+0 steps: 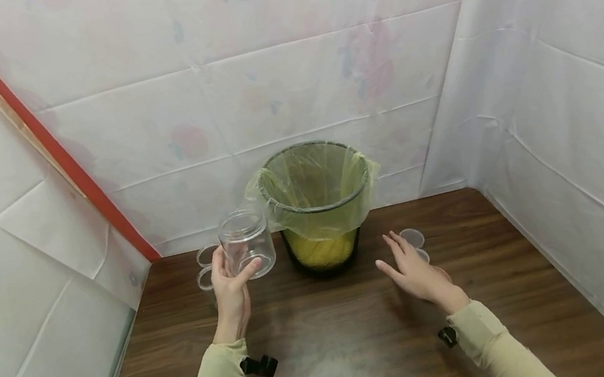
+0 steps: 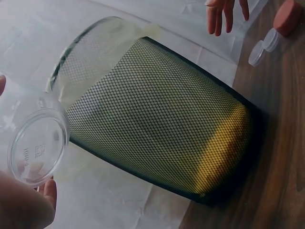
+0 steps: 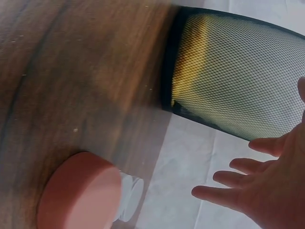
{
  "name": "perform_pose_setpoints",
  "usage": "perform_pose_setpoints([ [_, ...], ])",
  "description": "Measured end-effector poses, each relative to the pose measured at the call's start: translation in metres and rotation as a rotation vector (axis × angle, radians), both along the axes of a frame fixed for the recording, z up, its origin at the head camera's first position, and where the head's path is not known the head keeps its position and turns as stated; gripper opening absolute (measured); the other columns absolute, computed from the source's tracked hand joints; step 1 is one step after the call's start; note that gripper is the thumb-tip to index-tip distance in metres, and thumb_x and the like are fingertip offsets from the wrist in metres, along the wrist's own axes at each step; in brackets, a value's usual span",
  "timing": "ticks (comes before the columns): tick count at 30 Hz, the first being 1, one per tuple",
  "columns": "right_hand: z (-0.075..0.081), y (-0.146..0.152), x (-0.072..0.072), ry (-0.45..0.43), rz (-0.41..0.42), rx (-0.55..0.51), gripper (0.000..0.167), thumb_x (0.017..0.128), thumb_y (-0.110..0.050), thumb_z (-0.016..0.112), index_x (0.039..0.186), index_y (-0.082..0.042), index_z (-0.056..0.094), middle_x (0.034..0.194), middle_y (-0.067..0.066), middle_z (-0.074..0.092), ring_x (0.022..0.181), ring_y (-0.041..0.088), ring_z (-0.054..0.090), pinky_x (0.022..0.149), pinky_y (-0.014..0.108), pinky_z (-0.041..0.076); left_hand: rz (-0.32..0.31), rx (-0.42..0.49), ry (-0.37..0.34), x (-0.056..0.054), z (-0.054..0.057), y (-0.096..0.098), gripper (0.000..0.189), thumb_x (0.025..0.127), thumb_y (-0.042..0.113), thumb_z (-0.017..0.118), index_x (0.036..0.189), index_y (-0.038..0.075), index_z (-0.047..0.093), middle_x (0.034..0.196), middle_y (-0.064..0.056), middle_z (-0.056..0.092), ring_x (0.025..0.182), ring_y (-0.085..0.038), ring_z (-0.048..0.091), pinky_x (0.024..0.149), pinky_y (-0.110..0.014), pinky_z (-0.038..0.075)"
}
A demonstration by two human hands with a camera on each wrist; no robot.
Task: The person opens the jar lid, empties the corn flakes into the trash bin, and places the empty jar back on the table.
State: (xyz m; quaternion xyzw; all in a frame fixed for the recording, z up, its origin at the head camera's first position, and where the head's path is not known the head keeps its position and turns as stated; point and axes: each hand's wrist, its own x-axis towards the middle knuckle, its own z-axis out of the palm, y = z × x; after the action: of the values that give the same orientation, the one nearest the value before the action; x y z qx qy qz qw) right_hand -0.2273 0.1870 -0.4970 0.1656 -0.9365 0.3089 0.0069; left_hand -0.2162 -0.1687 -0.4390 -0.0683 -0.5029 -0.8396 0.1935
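My left hand point(image 1: 231, 295) grips a clear plastic jar point(image 1: 249, 249) above the table, left of the bin, with the thumb across its side. In the left wrist view the jar point(image 2: 35, 138) shows its round base with moulded marks. To the right of the bin, my right hand point(image 1: 417, 272) hovers with fingers spread and holds nothing. Beneath and beside it lie small translucent lids point(image 1: 412, 237) and a pinkish-red round piece point(image 3: 81, 193), mostly hidden by the hand in the head view. The black mesh bin point(image 1: 323, 248) stands upright between both hands, lined with a thin yellow bag point(image 1: 316, 222).
Clear round containers or lids point(image 1: 207, 277) sit on the table behind my left hand. The brown wooden table point(image 1: 328, 355) meets a white printed sheet point(image 1: 162, 131) at the back, with similar sheets along both sides. A red strip point(image 1: 44, 134) runs down the left corner.
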Motion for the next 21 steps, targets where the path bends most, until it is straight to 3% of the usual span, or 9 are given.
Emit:
perform_pose_setpoints([
  [7, -0.01, 0.0, 0.003, 0.097, -0.001, 0.146, 0.078, 0.096, -0.056, 0.039, 0.15, -0.003, 0.02, 0.155, 0.024, 0.015, 0.142, 0.043, 0.014, 0.111, 0.058, 0.023, 0.01, -0.046, -0.04, 0.005, -0.009, -0.002, 0.07, 0.069, -0.023, 0.064, 0.13, 0.005, 0.045, 0.12, 0.0, 0.055, 0.119, -0.029, 0.045, 0.1, -0.033, 0.039],
  [12, -0.019, 0.0, 0.004, 0.147, -0.003, 0.205, 0.077, 0.096, -0.054, 0.042, 0.149, -0.003, 0.023, 0.153, 0.025, 0.02, 0.14, 0.045, 0.02, 0.109, 0.06, 0.025, 0.022, -0.11, -0.05, 0.009, -0.019, -0.005, 0.08, 0.067, -0.023, 0.066, 0.139, -0.002, 0.038, 0.125, -0.002, 0.054, 0.117, -0.02, 0.047, 0.103, -0.035, 0.036],
  [16, -0.025, 0.001, 0.007, 0.173, -0.009, 0.241, 0.076, 0.095, -0.054, 0.044, 0.149, -0.004, 0.025, 0.152, 0.025, 0.024, 0.139, 0.045, 0.023, 0.105, 0.064, 0.027, 0.03, -0.139, -0.052, 0.012, -0.027, -0.007, 0.084, 0.065, -0.025, 0.066, 0.14, -0.004, 0.034, 0.128, -0.011, 0.051, 0.117, -0.014, 0.05, 0.106, -0.032, 0.033],
  [21, -0.031, 0.003, 0.011, 0.188, -0.014, 0.287, 0.076, 0.094, -0.053, 0.046, 0.148, -0.004, 0.027, 0.151, 0.025, 0.026, 0.139, 0.045, 0.022, 0.102, 0.068, 0.027, 0.032, -0.182, -0.093, 0.017, -0.036, -0.009, 0.087, 0.063, -0.024, 0.068, 0.139, -0.003, 0.03, 0.133, -0.026, 0.044, 0.12, -0.016, 0.05, 0.106, -0.023, 0.034],
])
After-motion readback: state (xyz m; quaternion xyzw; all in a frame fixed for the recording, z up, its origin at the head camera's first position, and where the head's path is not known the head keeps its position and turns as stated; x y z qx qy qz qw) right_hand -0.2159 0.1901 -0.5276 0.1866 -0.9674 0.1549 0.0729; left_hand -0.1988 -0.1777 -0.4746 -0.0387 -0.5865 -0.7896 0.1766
